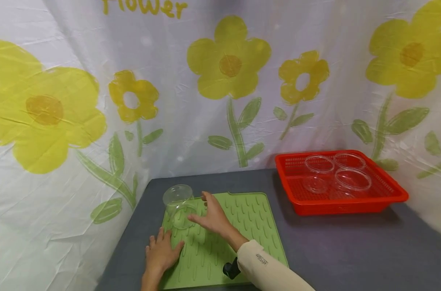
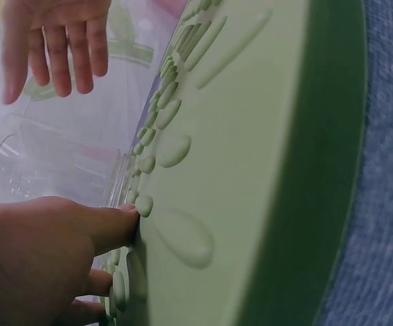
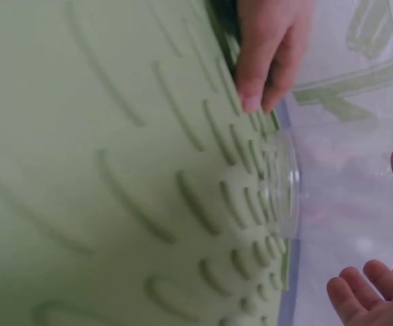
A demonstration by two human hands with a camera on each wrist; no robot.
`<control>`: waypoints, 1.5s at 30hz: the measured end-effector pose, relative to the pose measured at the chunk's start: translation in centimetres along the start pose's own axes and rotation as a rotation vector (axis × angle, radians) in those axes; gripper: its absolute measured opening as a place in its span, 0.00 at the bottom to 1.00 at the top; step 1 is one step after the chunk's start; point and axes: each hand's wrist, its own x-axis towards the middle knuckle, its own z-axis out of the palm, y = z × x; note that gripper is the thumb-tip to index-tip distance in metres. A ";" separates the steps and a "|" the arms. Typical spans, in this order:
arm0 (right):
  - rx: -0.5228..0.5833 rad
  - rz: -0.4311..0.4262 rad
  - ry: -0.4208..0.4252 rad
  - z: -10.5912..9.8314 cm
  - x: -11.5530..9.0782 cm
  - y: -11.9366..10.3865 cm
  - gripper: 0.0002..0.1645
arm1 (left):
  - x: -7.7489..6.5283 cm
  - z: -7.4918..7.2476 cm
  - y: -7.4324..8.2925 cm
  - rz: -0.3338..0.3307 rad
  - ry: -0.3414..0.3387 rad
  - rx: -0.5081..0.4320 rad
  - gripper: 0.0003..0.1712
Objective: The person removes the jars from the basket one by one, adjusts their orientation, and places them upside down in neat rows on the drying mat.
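Observation:
A clear plastic jar (image 1: 177,200) stands near the far left corner of a ribbed green drying mat (image 1: 242,226). In the right wrist view the jar (image 3: 345,180) has its ridged end down against the mat. My left hand (image 1: 161,251) rests at the mat's left edge, fingers spread, just in front of the jar. My right hand (image 1: 214,216) is raised to the right of the jar, thumb and fingers apart and nothing held between them. In the left wrist view the right hand (image 2: 60,41) hangs with its fingers extended beside the jar.
A red plastic basket (image 1: 336,207) stands at the back right of the dark tabletop (image 1: 336,250), with three clear jars (image 1: 352,180) in it. A flower-printed curtain (image 1: 176,133) encloses the back and sides. A small black device (image 1: 232,268) sits at my right wrist.

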 end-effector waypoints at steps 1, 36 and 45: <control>0.006 -0.004 0.003 -0.1 -0.3 0.2 0.53 | 0.0 -0.1 0.0 0.004 0.002 0.002 0.42; -0.207 -0.232 0.499 -10.7 -6.0 3.3 0.28 | 0.3 -0.5 -0.5 0.018 -0.069 -0.037 0.45; -0.327 -0.267 0.676 -14.9 -7.2 5.1 0.29 | 0.7 -0.2 -0.9 0.016 -0.091 -0.043 0.47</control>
